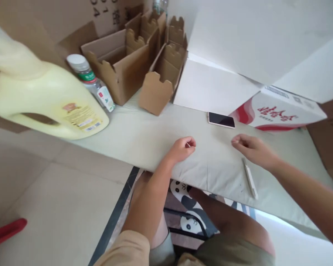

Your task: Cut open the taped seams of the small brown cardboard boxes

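My left hand (183,148) is over the front part of the covered table, its fingers curled together. A tiny pale sliver shows between thumb and fingers, too small to name. To the right, my right hand (249,148) is also closed, thumb against the fingertips; whatever it may pinch is hidden. Just below that hand lies a slim white utility knife (251,180), not touched by it. A smartphone (221,120) with a dark screen rests on the cloth beyond both hands.
Cardboard divider boxes (133,66) stand at the back, beside a white carton (213,85). At left are a large yellow jug (52,96) and a clear bottle (91,81). A red-and-white printed box (282,111) sits at right. The table's front edge runs above my legs.
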Available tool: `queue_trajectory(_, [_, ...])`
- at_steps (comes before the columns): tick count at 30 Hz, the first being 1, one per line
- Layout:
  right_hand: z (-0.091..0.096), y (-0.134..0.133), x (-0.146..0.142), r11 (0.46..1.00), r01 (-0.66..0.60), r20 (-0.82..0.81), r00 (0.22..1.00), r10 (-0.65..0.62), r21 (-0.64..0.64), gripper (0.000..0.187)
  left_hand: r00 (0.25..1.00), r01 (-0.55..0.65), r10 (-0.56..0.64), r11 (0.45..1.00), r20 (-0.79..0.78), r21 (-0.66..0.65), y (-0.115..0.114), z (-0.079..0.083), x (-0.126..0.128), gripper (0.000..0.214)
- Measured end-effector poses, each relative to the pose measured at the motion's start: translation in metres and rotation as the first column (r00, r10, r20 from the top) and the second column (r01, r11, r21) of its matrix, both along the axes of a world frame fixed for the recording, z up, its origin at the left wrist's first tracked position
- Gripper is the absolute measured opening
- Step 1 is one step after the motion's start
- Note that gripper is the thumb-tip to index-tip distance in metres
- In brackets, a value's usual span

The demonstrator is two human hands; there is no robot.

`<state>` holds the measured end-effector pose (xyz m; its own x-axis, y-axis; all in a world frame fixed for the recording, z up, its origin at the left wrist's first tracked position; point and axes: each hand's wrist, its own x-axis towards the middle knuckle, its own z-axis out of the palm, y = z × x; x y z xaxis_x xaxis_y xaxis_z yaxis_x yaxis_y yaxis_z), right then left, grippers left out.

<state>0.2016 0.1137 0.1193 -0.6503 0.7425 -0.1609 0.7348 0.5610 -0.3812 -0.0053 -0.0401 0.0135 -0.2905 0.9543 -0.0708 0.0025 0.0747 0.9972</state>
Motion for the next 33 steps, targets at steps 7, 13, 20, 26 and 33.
queue_trajectory(7, [0.022, -0.047, -0.206, 0.858, -0.358, -0.263, 0.845, 0.465, 0.367, 0.047, 0.968, -0.160, 0.173, 0.983, -0.182, 0.087, -0.007, -0.003, -0.016, 0.007])
queue_trajectory(13, [0.017, -0.037, -0.270, 0.897, -0.276, -0.049, 0.949, 0.311, 0.346, 0.049, 0.836, -0.540, 0.549, 0.818, 0.013, 0.199, -0.008, -0.003, -0.022, 0.006])
queue_trajectory(20, [0.034, -0.048, -0.129, 0.835, -0.157, -0.187, 0.937, 0.295, 0.528, 0.006, 0.110, -0.943, 0.976, 0.043, 0.187, 0.331, -0.032, -0.004, -0.047, 0.024])
queue_trajectory(26, [0.006, -0.059, 0.033, 0.881, 0.034, -0.515, 0.822, 0.245, 0.473, 0.018, 0.801, -0.490, 0.594, 0.575, 0.078, 0.655, -0.046, 0.018, -0.035, 0.047])
queue_trajectory(33, [-0.056, -0.048, 0.050, 0.939, 0.339, -0.768, 0.616, -0.178, 0.054, 0.030, 0.954, 0.012, 0.195, 0.735, -0.229, 0.678, -0.025, 0.020, 0.022, 0.042])
